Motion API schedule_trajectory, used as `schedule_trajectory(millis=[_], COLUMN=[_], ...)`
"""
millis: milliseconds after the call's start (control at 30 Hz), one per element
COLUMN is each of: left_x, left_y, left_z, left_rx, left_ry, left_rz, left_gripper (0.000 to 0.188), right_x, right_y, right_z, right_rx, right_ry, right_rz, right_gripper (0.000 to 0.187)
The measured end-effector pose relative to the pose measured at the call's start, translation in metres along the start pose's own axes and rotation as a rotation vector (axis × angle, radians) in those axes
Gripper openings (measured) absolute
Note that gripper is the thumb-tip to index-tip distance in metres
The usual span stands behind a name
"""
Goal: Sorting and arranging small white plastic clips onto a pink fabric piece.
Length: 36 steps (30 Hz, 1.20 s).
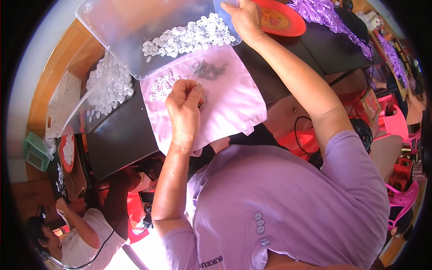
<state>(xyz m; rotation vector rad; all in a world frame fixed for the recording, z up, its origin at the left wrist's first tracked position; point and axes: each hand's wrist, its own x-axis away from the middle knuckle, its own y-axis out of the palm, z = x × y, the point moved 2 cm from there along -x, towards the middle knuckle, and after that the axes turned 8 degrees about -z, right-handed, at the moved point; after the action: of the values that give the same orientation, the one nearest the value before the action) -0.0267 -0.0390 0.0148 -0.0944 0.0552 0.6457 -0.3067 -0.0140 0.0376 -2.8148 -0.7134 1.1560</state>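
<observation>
One pale pink cloth (229,96) lies on the dark worktop (119,135), bearing one heap of small white rings (163,86) and one heap of dark metal bits (208,69). The left hand (184,108) rests curled on the cloth beside the white heap; what it pinches, I cannot tell. The right hand (243,20) grips the rim of one clear plastic tray (135,27), tilted above the cloth's far edge and holding many white rings.

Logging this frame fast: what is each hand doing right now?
Left hand: closed in a fist over the pink cloth; contents hidden.
Right hand: gripping the clear plastic bin rim.

White plastic pieces (189,38) — clear bin (135,27), pink cloth (234,99), red plate (279,20).
</observation>
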Motion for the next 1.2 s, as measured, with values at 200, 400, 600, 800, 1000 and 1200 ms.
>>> schedule_trajectory(millis=[200, 400, 600, 800, 1000, 1200], left_x=[-0.002, -0.004, -0.007, -0.001, 0.012, 0.015], left_y=[0.001, 0.003, 0.001, 0.0, 0.006, 0.017], left_z=[0.004, 0.004, 0.005, 0.006, 0.019, 0.018], left_rx=[0.03, 0.056, 0.038, 0.055, -0.053, 0.115], left_ry=[-0.03, -0.064, -0.07, -0.02, 0.171, 0.091], left_rz=[0.0, 0.001, 0.0, -0.005, 0.022, -0.001], left_gripper=[0.01, 0.009, 0.011, 0.01, 0.009, 0.008], right_x=[0.0, 0.006, 0.0, 0.039, 0.058, 0.04], right_y=[-0.001, -0.003, -0.011, -0.043, -0.005, 0.044], right_z=[-0.008, -0.02, -0.022, -0.064, -0.083, -0.063], right_rx=[-0.077, -0.086, 0.026, 0.035, 0.596, 0.884], right_ry=[0.021, -0.139, 0.065, -0.319, -0.569, -0.493], right_rz=[-0.02, 0.017, -0.114, 0.113, -0.43, -0.727], right_gripper=[0.02, 0.022, 0.03, 0.029, 0.005, 0.012])
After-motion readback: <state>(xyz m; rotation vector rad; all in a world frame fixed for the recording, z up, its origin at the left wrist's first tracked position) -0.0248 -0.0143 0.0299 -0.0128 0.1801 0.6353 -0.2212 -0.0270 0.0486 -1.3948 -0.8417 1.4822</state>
